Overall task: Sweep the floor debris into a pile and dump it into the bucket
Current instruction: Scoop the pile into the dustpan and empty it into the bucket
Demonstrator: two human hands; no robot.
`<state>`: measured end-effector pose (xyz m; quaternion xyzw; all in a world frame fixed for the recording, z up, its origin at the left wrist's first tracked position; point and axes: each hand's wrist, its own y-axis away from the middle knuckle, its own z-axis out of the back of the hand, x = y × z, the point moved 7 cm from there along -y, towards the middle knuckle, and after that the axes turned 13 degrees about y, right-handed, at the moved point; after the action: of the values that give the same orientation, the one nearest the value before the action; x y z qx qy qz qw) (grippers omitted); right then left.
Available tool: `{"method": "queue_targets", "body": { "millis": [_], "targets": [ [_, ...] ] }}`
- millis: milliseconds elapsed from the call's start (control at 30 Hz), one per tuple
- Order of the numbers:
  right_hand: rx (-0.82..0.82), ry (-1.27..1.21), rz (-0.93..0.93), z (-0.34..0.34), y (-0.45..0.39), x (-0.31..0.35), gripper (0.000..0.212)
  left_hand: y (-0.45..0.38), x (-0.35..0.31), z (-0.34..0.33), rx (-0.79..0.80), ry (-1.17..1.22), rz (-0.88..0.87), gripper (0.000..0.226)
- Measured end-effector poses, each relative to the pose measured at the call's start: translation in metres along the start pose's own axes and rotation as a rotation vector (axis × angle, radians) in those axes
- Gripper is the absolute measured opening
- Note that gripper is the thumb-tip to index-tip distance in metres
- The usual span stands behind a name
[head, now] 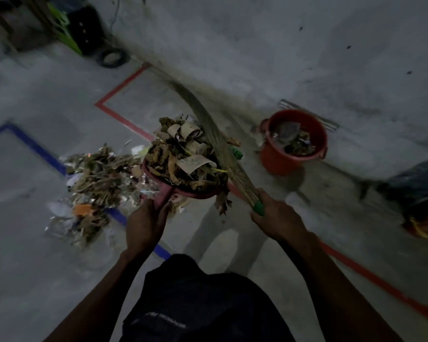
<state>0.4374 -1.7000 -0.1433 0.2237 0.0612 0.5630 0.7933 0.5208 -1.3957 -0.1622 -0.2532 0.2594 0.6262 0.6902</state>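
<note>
My left hand point(146, 218) grips the handle of a red dustpan point(181, 191), lifted off the floor and heaped with dry leaves and paper scraps point(183, 154). My right hand point(277, 218) grips a straw broom point(208, 124) at its green binding; the bristles lie against the right side of the load. A pile of leaves, foil and paper point(94, 183) stays on the floor to the left of the dustpan. The red bucket point(274, 159), partly filled with debris, stands to the right by the wall.
Red tape point(124, 119) and blue tape point(35, 146) lines mark the grey concrete floor. A wall runs along the back right. A dark box and coiled cable point(111, 58) sit at the far left corner. Dark objects point(420, 193) stand at the right edge.
</note>
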Motion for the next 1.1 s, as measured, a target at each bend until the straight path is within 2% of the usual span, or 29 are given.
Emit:
{"method": "queue_targets", "body": {
  "millis": [333,633,800,900,1100],
  "targets": [
    [0.000,-0.030,-0.166,0.043,-0.049,-0.160,0.063,-0.067,-0.128,-0.138,0.126,-0.029,-0.082,0.035],
    [0.041,-0.105,-0.322,0.076,-0.155,-0.274,0.066,-0.172,-0.218,-0.264,0.210,-0.034,-0.122,0.035],
    [0.022,-0.203,-0.332,0.099,-0.203,-0.319,0.062,-0.221,-0.264,-0.310,0.228,-0.026,-0.130,0.036],
    [0.054,-0.214,-0.319,0.109,-0.231,-0.346,0.068,-0.240,-0.286,-0.332,0.237,-0.058,-0.117,0.036],
    [0.120,-0.201,-0.242,0.127,-0.292,-0.409,0.067,-0.258,-0.324,-0.382,0.243,-0.090,0.010,0.038]
  ]
}}
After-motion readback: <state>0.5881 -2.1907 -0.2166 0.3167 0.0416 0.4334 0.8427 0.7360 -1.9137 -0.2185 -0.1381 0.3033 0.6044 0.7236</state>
